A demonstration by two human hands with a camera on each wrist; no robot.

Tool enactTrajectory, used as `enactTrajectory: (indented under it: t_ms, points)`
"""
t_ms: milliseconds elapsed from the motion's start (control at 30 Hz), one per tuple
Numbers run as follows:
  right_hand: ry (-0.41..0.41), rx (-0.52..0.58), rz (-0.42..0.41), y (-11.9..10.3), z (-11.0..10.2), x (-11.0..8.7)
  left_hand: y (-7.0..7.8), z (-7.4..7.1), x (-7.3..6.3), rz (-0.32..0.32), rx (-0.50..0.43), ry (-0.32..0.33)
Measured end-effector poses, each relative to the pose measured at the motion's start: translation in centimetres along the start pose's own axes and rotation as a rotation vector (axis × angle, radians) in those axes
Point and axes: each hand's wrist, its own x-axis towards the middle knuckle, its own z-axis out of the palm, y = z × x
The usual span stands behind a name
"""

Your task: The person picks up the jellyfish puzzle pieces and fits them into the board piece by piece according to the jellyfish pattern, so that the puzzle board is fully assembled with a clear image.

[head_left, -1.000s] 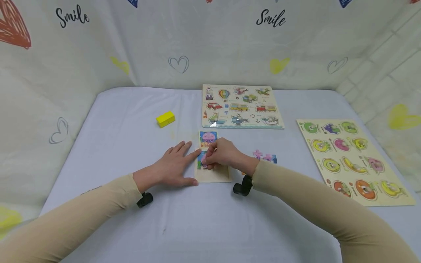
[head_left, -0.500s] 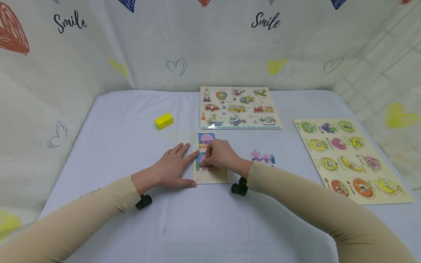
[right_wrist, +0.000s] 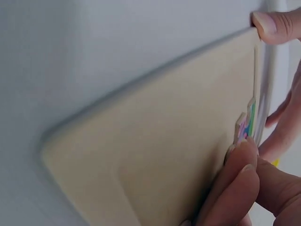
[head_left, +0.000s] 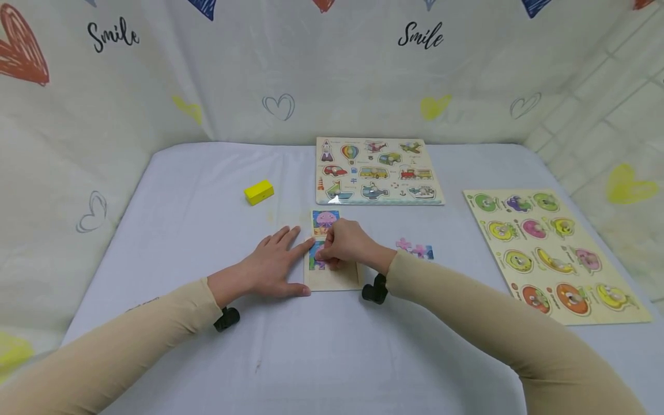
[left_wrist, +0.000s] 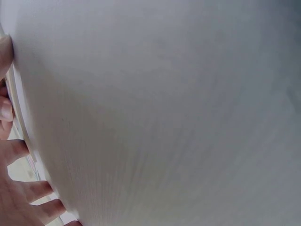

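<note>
A small wooden puzzle board [head_left: 334, 281] lies flat on the white cloth. Its upper part shows a printed pink jellyfish picture [head_left: 325, 220], and below this some blue, green and pink puzzle pieces [head_left: 315, 256] sit in the recess. Flat with spread fingers, my left hand [head_left: 275, 265] rests by the board's left side, thumb and index fingertip at its edge. Over the recess, my right hand [head_left: 353, 245] pinches a puzzle piece, mostly hidden by the fingers. In the right wrist view, those fingertips touch beside the seated pieces [right_wrist: 244, 126]; the near recess is bare wood.
Loose puzzle pieces [head_left: 415, 249] lie right of the board, partly behind my right wrist. A yellow block [head_left: 259, 192] stands at the back left. A vehicle puzzle board [head_left: 381, 172] lies behind, and a fruit puzzle board [head_left: 555, 256] lies to the right.
The head view has tilted slightly. Both hands keep their places at the board; my right wrist has shifted slightly, while its fingers stay over the recess.
</note>
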Motion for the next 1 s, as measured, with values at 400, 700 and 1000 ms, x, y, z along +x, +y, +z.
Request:
enactTrajectory:
  t_ms: [400, 700, 1000]
  points:
    - [-0.054, 0.030, 0.034, -0.1, -0.3, 0.1, 0.1, 0.0, 0.0, -0.005, -0.015, -0.010]
    - [-0.126, 0.116, -0.069, 1.9, -1.5, -0.5, 0.2, 0.0, 0.1, -0.010, -0.006, -0.015]
    - [0.035, 0.077, -0.199, 5.1, -4.3, -2.3, 0.2, 0.0, 0.0, -0.030, -0.006, -0.017]
